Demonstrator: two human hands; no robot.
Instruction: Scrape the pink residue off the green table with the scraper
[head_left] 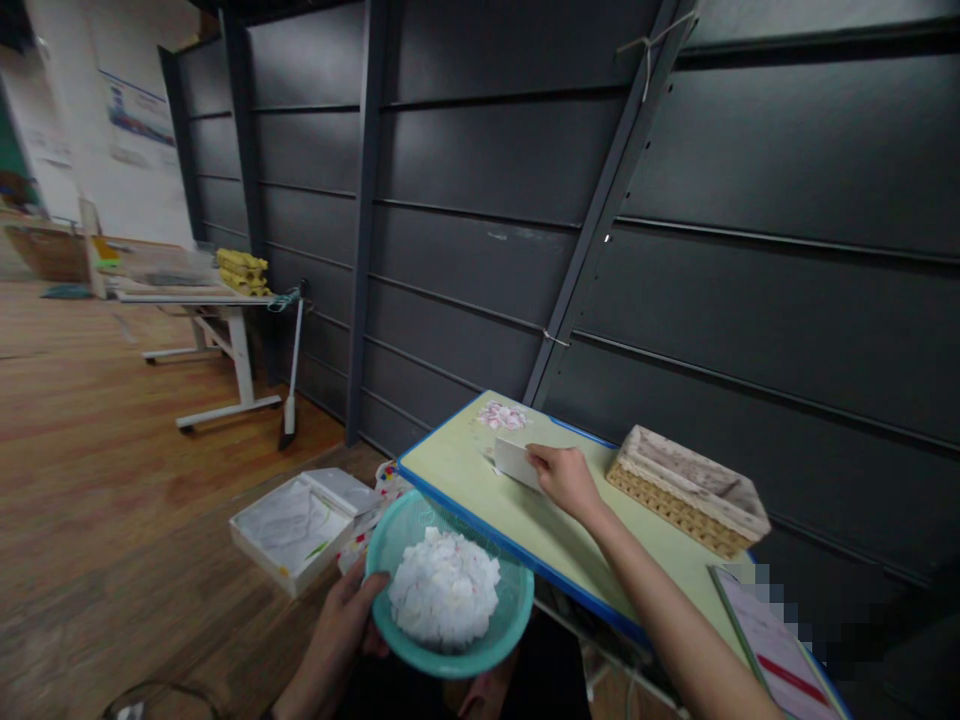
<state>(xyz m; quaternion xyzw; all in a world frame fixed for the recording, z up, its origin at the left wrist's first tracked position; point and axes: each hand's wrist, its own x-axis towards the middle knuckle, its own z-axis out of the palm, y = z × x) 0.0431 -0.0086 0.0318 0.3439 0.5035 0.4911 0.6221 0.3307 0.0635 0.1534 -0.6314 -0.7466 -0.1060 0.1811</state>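
Observation:
My left hand [351, 600] is closed on the left rim of a teal plastic colander [514, 600], held just off the table's near edge. A heap of small white pieces [444, 588], perhaps paper scraps, fills its middle. Over the pale yellow table [442, 455] my right hand [566, 478] pinches a flat white card [516, 462], standing on edge near the tabletop. Beyond the card lies a small patch of pinkish-white bits [502, 415]. One small white scrap [491, 465] is beside the card's left end.
A cloth-lined wicker basket [675, 510] sits at the table's back right, and a clipboard with a red pen [787, 670] near its right end. On the floor at left is an open white box [289, 540]. A dark panelled wall [480, 240] stands behind; a broom [292, 390] leans farther left.

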